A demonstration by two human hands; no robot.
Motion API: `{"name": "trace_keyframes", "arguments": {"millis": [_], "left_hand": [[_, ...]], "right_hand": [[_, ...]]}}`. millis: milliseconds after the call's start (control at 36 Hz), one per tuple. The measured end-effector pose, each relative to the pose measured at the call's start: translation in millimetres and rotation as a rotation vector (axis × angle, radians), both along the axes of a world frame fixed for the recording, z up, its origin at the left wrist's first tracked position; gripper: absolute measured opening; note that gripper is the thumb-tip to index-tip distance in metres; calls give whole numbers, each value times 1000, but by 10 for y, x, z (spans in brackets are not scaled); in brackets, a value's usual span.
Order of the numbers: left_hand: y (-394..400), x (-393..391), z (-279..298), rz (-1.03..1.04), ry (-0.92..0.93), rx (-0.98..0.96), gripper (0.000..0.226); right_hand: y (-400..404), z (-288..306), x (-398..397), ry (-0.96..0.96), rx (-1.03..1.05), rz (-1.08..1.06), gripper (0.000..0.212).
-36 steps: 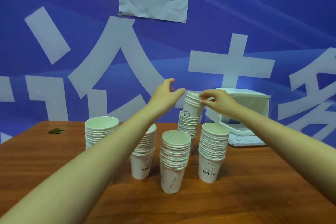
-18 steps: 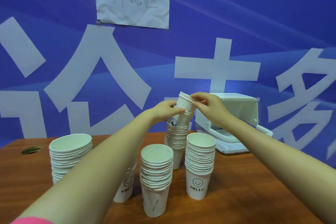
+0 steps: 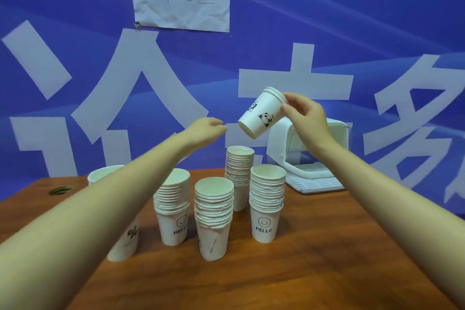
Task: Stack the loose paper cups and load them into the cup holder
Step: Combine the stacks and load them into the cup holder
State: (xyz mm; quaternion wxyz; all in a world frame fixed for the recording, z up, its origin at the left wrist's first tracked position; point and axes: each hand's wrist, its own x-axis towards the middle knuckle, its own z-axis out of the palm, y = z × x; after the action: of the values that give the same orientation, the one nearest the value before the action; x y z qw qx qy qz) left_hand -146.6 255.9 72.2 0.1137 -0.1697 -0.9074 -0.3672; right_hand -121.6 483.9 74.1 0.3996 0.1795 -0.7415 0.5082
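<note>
Left hand is raised over the bench, fingers loosely curled and holding nothing, tips pointing right toward the lifted cups and just short of them. Right hand pinches the rim end of a short nest of panda-print cups, held in the air and tilted so the base points down-left, above the tall back stack and clear of it. On the bench, left to right: a stack mostly hidden behind the left forearm, a cup with a percent mark also partly hidden, a HELLO stack, a front middle stack, the tall back stack behind it, and a second HELLO stack. All stand upright and close together, none touching that I can tell. Far right, at the back of the bench, sits a white dispenser-like box with a slotted tray; probably the cup holder, but its loading opening is not visible. Step in hand looks like the stacking phase: a small batch is off a pile and being carried or turned. The holder seems not loaded yet. Next move likely calls for the left hand to take the base end and steady the nest, then line it up square over a stack or the holder's mouth and push it in straight. Risk: the tilted nest could slip apart, or the forearms could knock the crowded stacks.
</note>
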Motion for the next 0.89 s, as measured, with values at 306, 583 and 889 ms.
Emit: {"name": "trace_keyframes", "arguments": {"millis": [306, 583, 889], "left_hand": [[-835, 899, -56, 92, 340, 17, 35], [-1580, 1033, -662, 213, 314, 205, 77], [-1678, 885, -1380, 176, 78, 545, 94]], "right_hand": [[-583, -311, 505, 90, 487, 156, 23], [-834, -790, 595, 59, 852, 181, 30], [-791, -1083, 683, -54, 690, 159, 44]]}}
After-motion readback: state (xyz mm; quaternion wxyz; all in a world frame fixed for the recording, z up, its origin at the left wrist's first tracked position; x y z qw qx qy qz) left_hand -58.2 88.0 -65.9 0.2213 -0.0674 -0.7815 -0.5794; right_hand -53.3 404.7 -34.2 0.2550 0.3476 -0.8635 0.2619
